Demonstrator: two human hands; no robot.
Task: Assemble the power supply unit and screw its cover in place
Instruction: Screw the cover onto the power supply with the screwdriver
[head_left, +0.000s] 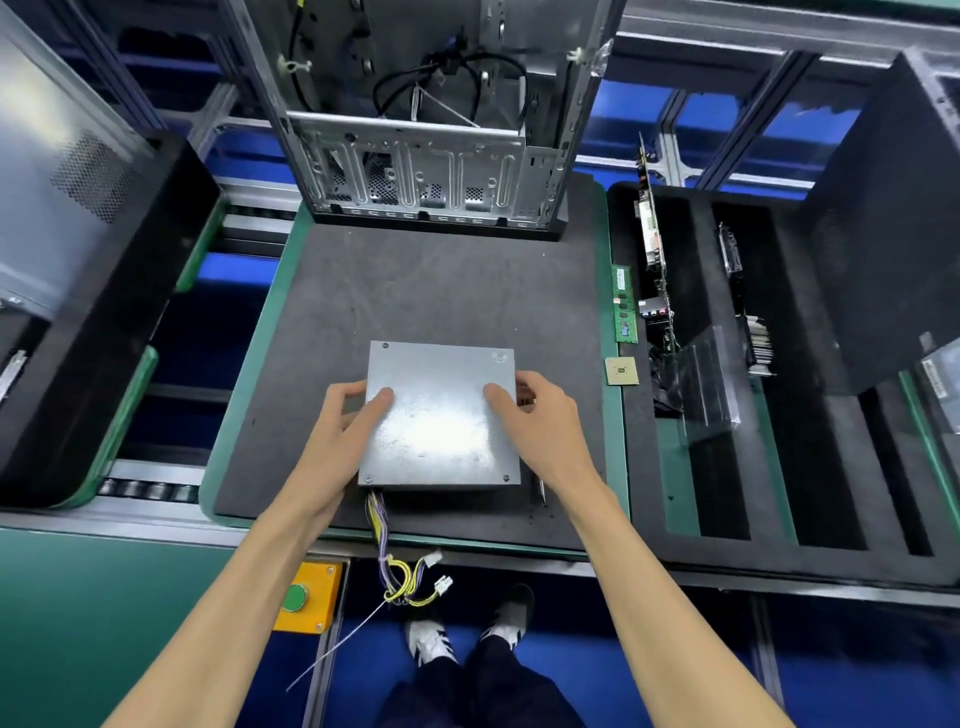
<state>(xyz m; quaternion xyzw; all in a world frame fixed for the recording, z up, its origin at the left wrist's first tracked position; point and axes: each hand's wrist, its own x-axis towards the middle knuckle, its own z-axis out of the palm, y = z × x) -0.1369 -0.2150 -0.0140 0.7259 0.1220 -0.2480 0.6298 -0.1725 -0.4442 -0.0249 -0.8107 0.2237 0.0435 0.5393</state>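
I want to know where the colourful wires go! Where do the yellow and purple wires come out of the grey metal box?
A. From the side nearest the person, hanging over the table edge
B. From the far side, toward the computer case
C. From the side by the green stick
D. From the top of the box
A: the wires leave the near side of the metal box and dangle below the table edge, while both hands hold the box.

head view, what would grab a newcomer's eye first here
The grey metal power supply unit on the dark mat, gripped at both sides by the left hand and right hand. Its coloured wire bundle dangles off the near edge, and a bare computer chassis stands behind.
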